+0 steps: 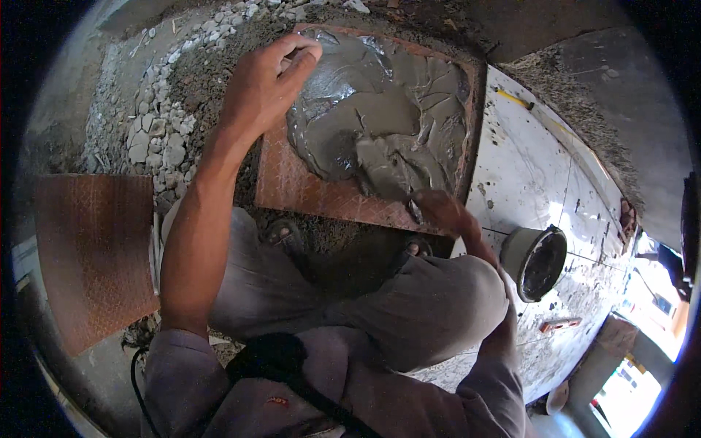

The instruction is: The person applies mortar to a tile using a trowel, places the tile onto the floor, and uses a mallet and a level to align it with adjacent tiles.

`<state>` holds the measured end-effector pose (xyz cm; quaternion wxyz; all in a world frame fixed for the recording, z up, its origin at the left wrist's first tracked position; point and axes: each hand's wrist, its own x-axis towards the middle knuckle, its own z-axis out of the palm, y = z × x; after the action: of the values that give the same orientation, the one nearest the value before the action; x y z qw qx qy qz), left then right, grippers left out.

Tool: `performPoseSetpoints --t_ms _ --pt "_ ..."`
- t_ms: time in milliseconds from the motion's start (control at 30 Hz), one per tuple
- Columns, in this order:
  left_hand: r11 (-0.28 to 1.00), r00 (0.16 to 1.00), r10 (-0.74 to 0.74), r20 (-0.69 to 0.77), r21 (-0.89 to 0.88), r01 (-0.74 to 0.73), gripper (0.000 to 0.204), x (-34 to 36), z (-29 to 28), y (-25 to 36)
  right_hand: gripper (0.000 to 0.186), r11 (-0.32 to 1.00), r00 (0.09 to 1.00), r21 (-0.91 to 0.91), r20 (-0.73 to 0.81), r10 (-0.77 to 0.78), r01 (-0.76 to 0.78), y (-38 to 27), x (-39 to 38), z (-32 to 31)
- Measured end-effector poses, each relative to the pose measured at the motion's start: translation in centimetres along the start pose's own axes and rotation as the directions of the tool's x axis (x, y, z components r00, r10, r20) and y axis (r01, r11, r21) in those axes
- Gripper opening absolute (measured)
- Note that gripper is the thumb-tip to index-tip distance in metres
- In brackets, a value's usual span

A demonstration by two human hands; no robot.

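Observation:
A large reddish-brown tile point(328, 198) lies in front of me with its patterned back up. A thick layer of wet grey mortar point(380, 117) covers most of it, leaving a bare strip along the near edge. Above the tile's far left part, my left hand point(274, 77) is closed, fingers curled and thumb alongside; whatever is inside it is hidden. My right hand point(444, 212), at the near right corner, grips a trowel point(415, 212). Mortar hides most of the trowel's blade.
Another brown tile point(95, 255) leans at the left. Broken stones point(164, 139) and damp soil border the far left. On the right, white floor tiles point(511, 168) spattered with mortar carry a bucket point(542, 263), a small red level-like tool point(561, 325) and a yellow-tipped rod point(515, 98).

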<state>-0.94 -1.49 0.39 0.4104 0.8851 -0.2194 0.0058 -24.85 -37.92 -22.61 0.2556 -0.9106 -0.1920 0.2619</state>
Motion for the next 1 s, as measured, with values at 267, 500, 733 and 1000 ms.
performPoseSetpoints --t_ms 267,500,733,1000 --pt "0.997 0.998 -0.069 0.001 -0.027 0.069 0.027 -0.2 -0.5 -0.5 0.035 0.979 0.955 -0.1 0.22 0.197 -0.179 -4.8 0.2 -7.1" --pt "0.998 0.998 -0.06 0.004 -0.013 0.06 0.027 -0.2 -0.5 -0.3 0.032 0.759 0.758 0.164 -0.081 0.647 -0.63 -6.8 -7.2 -4.2" --pt "1.0 1.0 -0.007 -0.005 -0.016 0.007 0.027 -0.5 -0.4 -0.7 0.031 0.921 0.864 0.08 -0.323 0.387 -0.382 -8.9 -8.8 -2.9" --pt "0.997 1.0 -0.004 -0.003 -0.08 0.004 0.028 -0.1 0.0 -1.0 0.033 0.961 0.971 -0.215 -0.2 0.129 -0.172 -12.3 -6.6 -6.2"
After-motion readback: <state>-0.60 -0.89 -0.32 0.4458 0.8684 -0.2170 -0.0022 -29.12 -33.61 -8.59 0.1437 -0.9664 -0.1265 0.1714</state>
